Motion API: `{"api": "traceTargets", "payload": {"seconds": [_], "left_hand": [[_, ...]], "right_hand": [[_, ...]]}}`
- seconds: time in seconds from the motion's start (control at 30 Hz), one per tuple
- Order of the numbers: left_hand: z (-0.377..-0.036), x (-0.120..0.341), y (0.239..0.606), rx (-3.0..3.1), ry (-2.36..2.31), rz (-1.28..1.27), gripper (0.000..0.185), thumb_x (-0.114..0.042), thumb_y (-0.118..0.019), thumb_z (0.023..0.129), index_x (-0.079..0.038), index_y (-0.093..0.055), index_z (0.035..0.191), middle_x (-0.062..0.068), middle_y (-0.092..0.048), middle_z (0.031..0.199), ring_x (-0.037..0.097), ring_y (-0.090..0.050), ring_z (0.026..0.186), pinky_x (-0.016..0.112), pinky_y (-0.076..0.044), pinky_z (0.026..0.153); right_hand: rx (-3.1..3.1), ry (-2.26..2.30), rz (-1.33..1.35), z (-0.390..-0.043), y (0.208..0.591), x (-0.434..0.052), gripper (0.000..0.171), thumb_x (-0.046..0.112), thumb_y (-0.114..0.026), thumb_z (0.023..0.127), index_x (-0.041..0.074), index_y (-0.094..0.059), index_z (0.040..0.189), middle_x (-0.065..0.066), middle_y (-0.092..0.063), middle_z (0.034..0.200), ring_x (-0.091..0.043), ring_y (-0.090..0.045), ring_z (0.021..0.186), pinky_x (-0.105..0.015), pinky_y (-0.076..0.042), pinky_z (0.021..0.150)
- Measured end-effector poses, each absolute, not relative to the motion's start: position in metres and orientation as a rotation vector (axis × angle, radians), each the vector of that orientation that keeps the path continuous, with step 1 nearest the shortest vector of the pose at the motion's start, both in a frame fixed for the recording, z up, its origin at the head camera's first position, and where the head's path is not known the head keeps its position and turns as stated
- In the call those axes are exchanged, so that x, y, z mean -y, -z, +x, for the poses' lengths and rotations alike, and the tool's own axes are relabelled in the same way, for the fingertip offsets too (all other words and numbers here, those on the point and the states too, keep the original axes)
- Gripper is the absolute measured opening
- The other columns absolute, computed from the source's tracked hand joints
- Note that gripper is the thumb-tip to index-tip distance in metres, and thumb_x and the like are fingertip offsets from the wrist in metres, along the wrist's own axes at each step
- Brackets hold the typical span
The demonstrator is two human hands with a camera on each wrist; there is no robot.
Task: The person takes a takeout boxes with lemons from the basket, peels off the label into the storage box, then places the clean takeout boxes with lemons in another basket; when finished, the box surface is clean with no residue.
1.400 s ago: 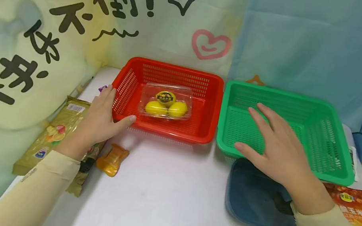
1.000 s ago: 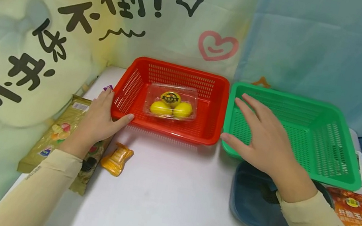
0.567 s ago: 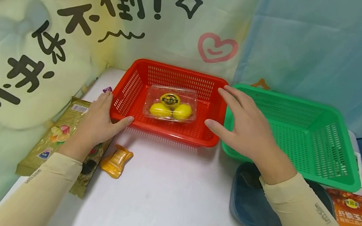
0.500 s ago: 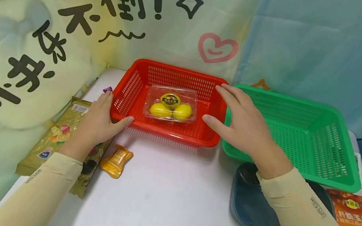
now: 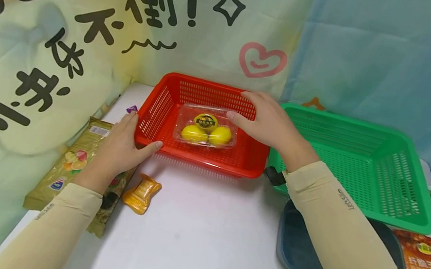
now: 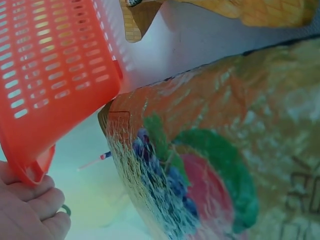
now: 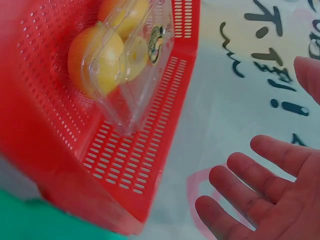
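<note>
A red plastic basket (image 5: 211, 159) stands at the back of the table. In it lies a clear plastic box (image 5: 230, 117) of yellow fruit (image 5: 194, 133). My left hand (image 5: 122, 149) holds the basket's front left corner, thumb at the front rim; the left wrist view shows fingers (image 6: 37, 200) curled at the rim. Over the basket's right side hovers my right hand (image 5: 269, 122), its thumb near the box in the head view. In the right wrist view its fingers (image 7: 245, 195) are spread, with nothing between them, apart from the box.
A green basket (image 5: 357, 213) adjoins the red one on the right. A dark blue tray (image 5: 299, 250) and an orange snack bag (image 5: 430, 268) lie before it. Left are a gold snack bag (image 5: 78, 153), an orange-wrapped piece (image 5: 142, 193) and a small purple wrapper (image 5: 132, 109). Printed cloth hangs behind.
My right hand has moved left from over the green basket to over the red basket. My left hand has stayed at the red basket's corner. The view has shifted slightly.
</note>
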State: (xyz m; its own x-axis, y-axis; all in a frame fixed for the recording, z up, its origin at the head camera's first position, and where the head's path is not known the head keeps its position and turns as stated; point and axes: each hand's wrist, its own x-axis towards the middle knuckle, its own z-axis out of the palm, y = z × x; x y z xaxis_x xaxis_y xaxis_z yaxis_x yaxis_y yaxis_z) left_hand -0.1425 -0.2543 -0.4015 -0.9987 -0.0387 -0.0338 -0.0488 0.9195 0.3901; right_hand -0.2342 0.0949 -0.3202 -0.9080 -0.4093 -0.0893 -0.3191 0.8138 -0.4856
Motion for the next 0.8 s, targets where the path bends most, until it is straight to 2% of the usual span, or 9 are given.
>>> {"api": "traceTargets", "payload": {"seconds": [0.17,0.53,0.8], "left_hand": [[-0.142,0.256,0.402,-3.060,-0.613,-0.062,0.114,-0.074,-0.060,0.091,0.000,-0.016,0.166,0.022,-0.018,0.174,0.048,-0.022,0.159,0.070,-0.029,0.123],[-0.144,0.257,0.404,-3.081,-0.582,-0.080,0.114,-0.074,-0.061,0.090,-0.002,-0.017,0.166,0.021,-0.022,0.173,0.046,-0.028,0.157,0.070,-0.038,0.118],[-0.145,0.255,0.403,-3.063,-0.568,-0.094,0.113,-0.072,-0.064,0.089,-0.003,-0.019,0.166,0.020,-0.024,0.173,0.044,-0.029,0.157,0.068,-0.042,0.116]], "right_hand": [[-2.754,0.706,-0.543,-0.255,0.331,-0.085,0.085,0.060,-0.062,0.097,0.016,-0.033,0.164,-0.011,-0.031,0.171,-0.034,-0.027,0.158,-0.062,-0.032,0.126],[-2.639,0.754,-0.348,-0.286,0.361,-0.072,0.090,0.057,-0.065,0.096,0.011,-0.030,0.165,-0.015,-0.039,0.166,-0.034,-0.040,0.149,-0.058,-0.047,0.117],[-2.603,0.731,-0.307,-0.299,0.379,-0.066,0.091,0.057,-0.063,0.097,0.005,-0.029,0.164,-0.019,-0.036,0.166,-0.037,-0.036,0.151,-0.059,-0.043,0.121]]}}
